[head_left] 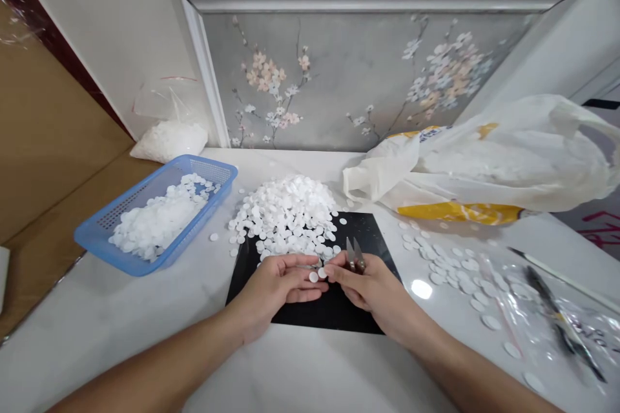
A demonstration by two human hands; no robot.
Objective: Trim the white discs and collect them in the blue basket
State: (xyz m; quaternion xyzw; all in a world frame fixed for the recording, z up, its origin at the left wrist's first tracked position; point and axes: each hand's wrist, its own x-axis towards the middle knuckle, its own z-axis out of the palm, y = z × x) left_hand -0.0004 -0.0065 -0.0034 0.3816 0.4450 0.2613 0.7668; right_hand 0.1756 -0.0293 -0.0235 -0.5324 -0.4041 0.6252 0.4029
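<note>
Scissors (355,257), small and with two short blades, are in the right hand (367,274), and the blades point to the far side. The fingers of this hand are curled in, and its thumb and a finger pinch a round white disc (322,273). The left hand (288,279) is half open, fingers a bit apart and pointing right, with another white disc (314,277) at its fingertips; I cannot tell how tight it is held. Both hands meet over a flat black board (320,316) on the white table (290,368). Just past them, a big pile of white discs (290,210) covers the far left part of the board and spills onto the table. To the left is a blue basket (113,261) with more white discs in it, and behind it sits a clear bag (169,139) full of white stuff. On the far right lies a big white and yellow bag (484,168). Nearer on the right are loose discs (450,268), crinkly clear plastic (523,310), a black tool (564,322) and a thin white stick (571,279). A flower picture (339,77) is at the far side, behind the table.
</note>
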